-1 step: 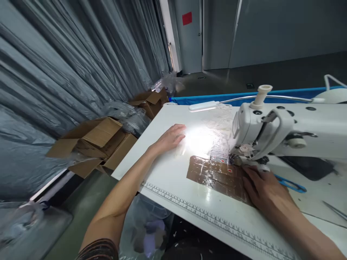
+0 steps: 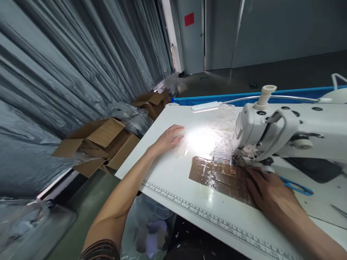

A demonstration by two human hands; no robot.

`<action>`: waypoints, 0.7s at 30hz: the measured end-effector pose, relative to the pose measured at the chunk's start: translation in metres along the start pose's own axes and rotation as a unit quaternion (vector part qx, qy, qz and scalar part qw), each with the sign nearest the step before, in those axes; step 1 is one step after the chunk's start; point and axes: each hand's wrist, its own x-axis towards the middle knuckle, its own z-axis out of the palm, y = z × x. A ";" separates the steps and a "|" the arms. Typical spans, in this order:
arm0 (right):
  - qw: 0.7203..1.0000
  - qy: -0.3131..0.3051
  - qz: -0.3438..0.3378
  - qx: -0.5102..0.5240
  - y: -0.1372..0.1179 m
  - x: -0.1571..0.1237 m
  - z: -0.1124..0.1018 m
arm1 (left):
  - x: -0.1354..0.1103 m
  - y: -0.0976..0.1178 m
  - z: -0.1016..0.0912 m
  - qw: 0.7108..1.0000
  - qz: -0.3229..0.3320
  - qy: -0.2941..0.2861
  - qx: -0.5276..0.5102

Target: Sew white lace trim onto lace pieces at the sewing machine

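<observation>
My left hand [image 2: 168,140] lies on the table at the left edge of thin white lace fabric [image 2: 221,144], fingers stretched out and thumb apart, touching it. Bright lamplight washes out the middle of the lace. The lace runs to the needle area of a white sewing machine [image 2: 251,124]. Below it is a brown board [image 2: 211,175] covered with shiny clear tape, bearing small red marks. My right hand [image 2: 269,191] rests at the board's right end, close to the presser foot [image 2: 239,161]. Its fingers reach forward, apart; some fingertips are hidden by the machine.
Blue thread snips [image 2: 296,186] lie right of my right hand, and pointed metal tweezers [image 2: 338,210] farther right. A lamp [image 2: 207,107] on a bent arm hangs over the lace. A printed ruler [image 2: 195,209] follows the table's front edge. Open cardboard boxes [image 2: 105,133] stand left.
The view has shifted slightly, so the table and machine appear a little farther right. Both hands keep nearly the same places on the lace and the board.
</observation>
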 end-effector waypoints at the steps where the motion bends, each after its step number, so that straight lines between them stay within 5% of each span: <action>1: 1.000 -0.002 -0.001 0.001 0.001 0.000 0.002 | -0.008 -0.004 -0.006 1.000 -0.024 0.006 -0.001; 4: 1.000 -0.013 0.004 0.000 0.002 -0.001 0.002 | -0.028 -0.010 -0.015 0.997 -0.076 0.000 -0.018; 9: 0.999 -0.027 0.031 0.008 -0.007 -0.003 -0.006 | -0.048 -0.008 0.005 0.994 -0.083 -0.029 -0.058; 21: 0.998 -0.015 0.048 0.045 -0.012 -0.001 -0.008 | -0.048 -0.005 0.014 0.995 -0.084 -0.010 -0.056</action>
